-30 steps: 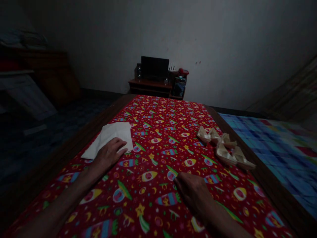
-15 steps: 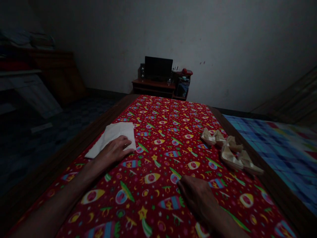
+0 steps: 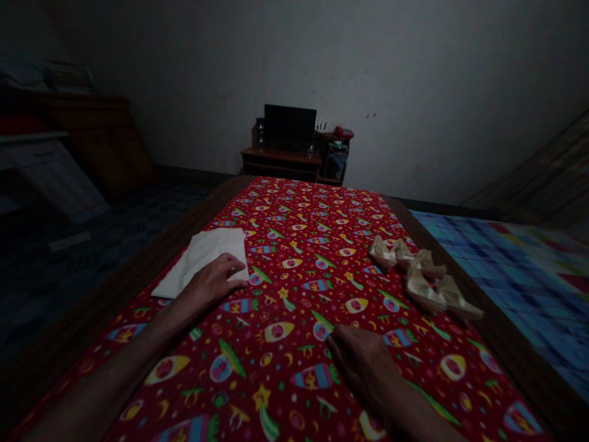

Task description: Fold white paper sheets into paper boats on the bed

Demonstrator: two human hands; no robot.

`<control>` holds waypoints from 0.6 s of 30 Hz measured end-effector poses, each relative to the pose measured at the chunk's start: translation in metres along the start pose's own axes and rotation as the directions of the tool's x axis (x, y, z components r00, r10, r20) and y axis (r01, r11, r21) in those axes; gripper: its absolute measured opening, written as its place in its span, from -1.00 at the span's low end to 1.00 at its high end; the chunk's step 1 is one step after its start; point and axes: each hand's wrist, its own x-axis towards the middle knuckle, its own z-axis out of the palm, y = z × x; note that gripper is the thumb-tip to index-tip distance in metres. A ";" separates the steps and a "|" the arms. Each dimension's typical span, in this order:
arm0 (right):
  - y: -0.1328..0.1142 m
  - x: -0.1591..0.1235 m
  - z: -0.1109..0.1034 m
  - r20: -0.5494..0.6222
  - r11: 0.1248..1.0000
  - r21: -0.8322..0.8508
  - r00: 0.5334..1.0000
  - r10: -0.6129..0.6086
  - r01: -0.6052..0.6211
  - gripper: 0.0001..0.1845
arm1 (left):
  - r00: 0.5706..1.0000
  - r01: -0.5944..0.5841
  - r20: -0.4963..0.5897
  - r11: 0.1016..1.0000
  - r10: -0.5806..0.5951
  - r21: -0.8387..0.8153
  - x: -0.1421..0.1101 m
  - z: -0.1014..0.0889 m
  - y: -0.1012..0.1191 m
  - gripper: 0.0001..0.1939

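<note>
My left hand (image 3: pixel 218 279) lies over the near right edge of a pile of white paper sheets (image 3: pixel 202 252), its fingers loosely spread and thumb apart. On the red cloth (image 3: pixel 299 307) to the right, my right hand (image 3: pixel 361 353) rests with its fingers curled in, and nothing shows in it. Beyond that hand, at the cloth's right side, sit several folded paper boats (image 3: pixel 426 288), pale brown and set close together.
The cloth covers a dark wooden table (image 3: pixel 464 294). A monitor (image 3: pixel 289 124) with speakers stands on a desk (image 3: pixel 280 158) by the far wall. Cabinets (image 3: pixel 101 135) are at the left. A blue checked sheet (image 3: pixel 506 276) spreads out on the right.
The whole view has shifted slightly, so most things appear a little further left. Both hands keep about the same places and poses on the paper and cloth.
</note>
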 end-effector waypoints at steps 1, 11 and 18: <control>-0.001 0.000 -0.001 0.000 1.000 0.004 1.000 0.002 -0.002 -0.76 | 1.000 0.003 -0.002 1.000 -0.003 -0.001 0.000 0.000 0.000 -0.61; -0.001 0.000 0.000 -0.009 1.000 -0.005 1.000 -0.008 0.008 -0.76 | 0.997 -0.076 -0.017 0.997 0.076 0.007 -0.001 -0.001 -0.002 -0.63; 0.000 -0.001 0.000 -0.019 1.000 0.002 1.000 -0.017 0.017 -0.75 | 0.997 -0.072 -0.026 0.992 0.075 0.103 -0.007 0.000 0.006 -0.64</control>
